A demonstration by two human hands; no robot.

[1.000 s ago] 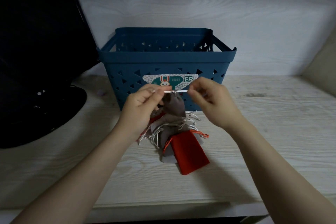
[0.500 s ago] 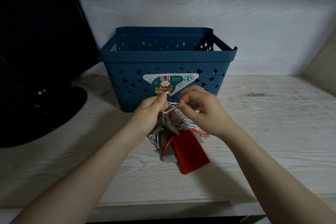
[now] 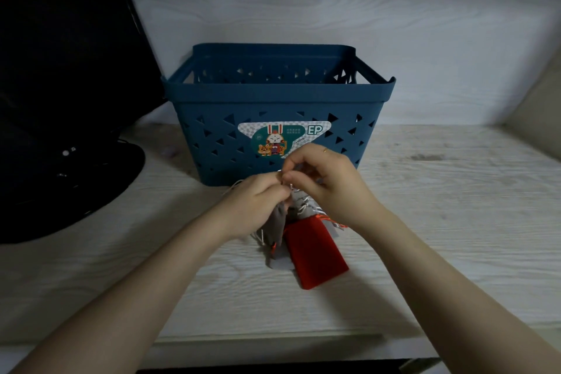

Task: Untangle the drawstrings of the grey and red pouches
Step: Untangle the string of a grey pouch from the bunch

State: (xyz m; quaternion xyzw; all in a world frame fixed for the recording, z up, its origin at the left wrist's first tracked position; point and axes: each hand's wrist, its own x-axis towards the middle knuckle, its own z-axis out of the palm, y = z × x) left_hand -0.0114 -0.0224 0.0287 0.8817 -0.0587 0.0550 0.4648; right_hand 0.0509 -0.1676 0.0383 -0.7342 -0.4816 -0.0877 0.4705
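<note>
Pinching pale drawstrings [image 3: 299, 202] together, left hand [image 3: 255, 206] and right hand [image 3: 328, 188] meet over pouches on whitewashed wood-grain shelf [image 3: 455, 222]; blue basket [image 3: 273, 100] behind, white wall [image 3: 334, 3].

Both hands' grip [image 3: 283, 182] on pale drawstrings [image 3: 299, 202] above grey pouch [image 3: 277, 223], red pouch [image 3: 315, 253].

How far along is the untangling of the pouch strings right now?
Done: nothing visibly freed; the grey pouch and red pouch lie bunched together on the table. In hand: left hand and right hand both pinch the pale drawstrings above the pile. Left: working the cords apart and separating the pouches.
</note>
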